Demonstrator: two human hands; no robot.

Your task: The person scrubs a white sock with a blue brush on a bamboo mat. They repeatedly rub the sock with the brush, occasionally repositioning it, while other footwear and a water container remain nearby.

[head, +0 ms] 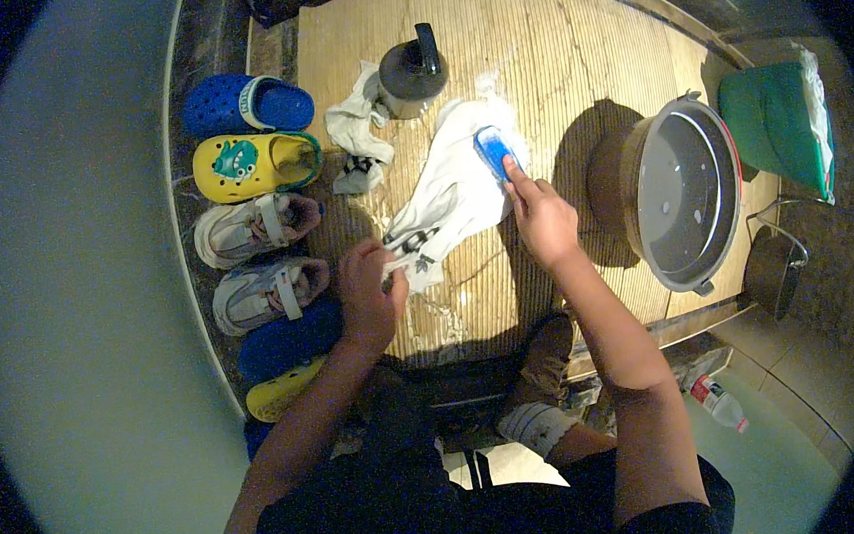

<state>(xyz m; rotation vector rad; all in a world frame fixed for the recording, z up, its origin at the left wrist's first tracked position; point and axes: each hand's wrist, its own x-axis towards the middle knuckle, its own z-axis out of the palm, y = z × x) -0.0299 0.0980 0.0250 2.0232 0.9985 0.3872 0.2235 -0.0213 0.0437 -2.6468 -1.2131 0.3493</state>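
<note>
A white sock (458,182) with dark marks near its cuff lies stretched flat on a ribbed, wood-coloured surface. My left hand (372,290) grips its cuff end. With my right hand (546,220) I hold a blue scrubbing brush (493,149) against the sock's far part, index finger along its back; its bristles are hidden. Beyond my left hand lies a second, crumpled white sock (360,133). A dark-topped container with a black handle (412,76) stands beside that sock. Whitish suds or wet marks (488,84) show beyond the flat sock.
Blue and yellow clogs (257,165) and pale strap sneakers (262,227) line the left edge. To the right are a grey basin (684,194) with liquid inside, a green bin (774,130) with a liner, and a metal-handled object. A plastic bottle (718,404) lies lower right.
</note>
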